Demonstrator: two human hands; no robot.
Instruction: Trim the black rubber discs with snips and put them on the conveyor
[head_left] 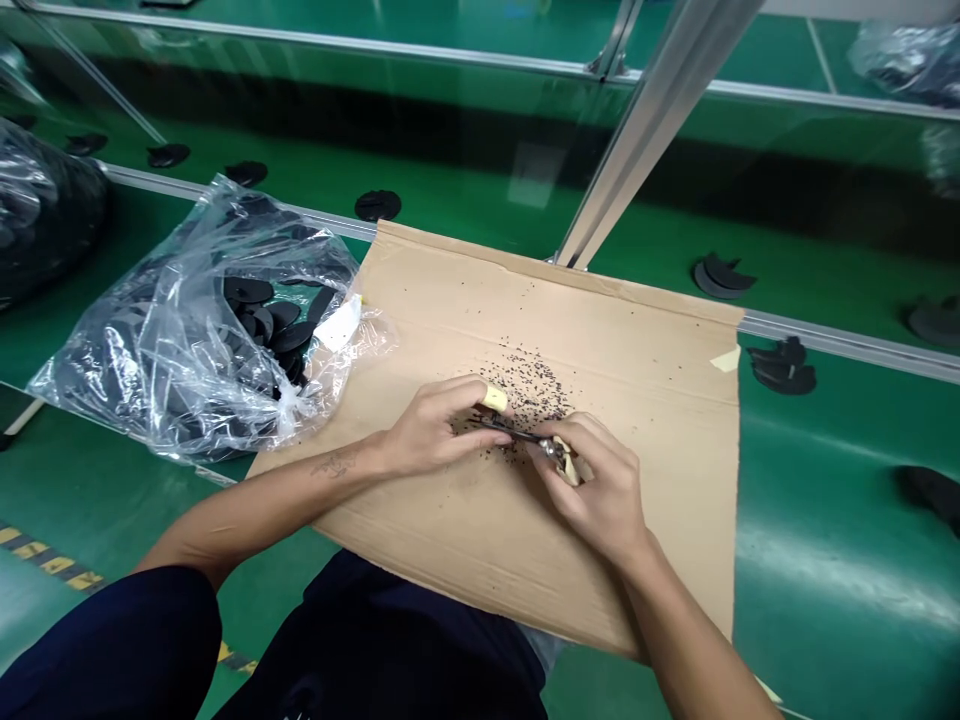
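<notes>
My left hand (pixel 439 425) is closed on a thin black part (pixel 495 425), pinched between thumb and fingers and seen nearly edge-on. A yellow wrap (pixel 495 399) covers one of its fingertips. Close by on the right, my right hand (pixel 600 480) grips a small shiny metal tool (pixel 553 450) at the black part's edge; its exact kind is hidden by the fingers. Yellowish wrapping also shows at that hand. Below both hands, many tiny black scraps (pixel 536 385) lie scattered over a cardboard sheet (pixel 675 480).
Left of the cardboard lies a clear plastic bag (pixel 172 330) with black disc-like parts (pixel 277 325) inside. Another filled bag (pixel 45 210) is farther left. Several black parts (pixel 782 366) rest along the green bench (pixel 817 480). A metal post (pixel 652 110) rises behind the cardboard.
</notes>
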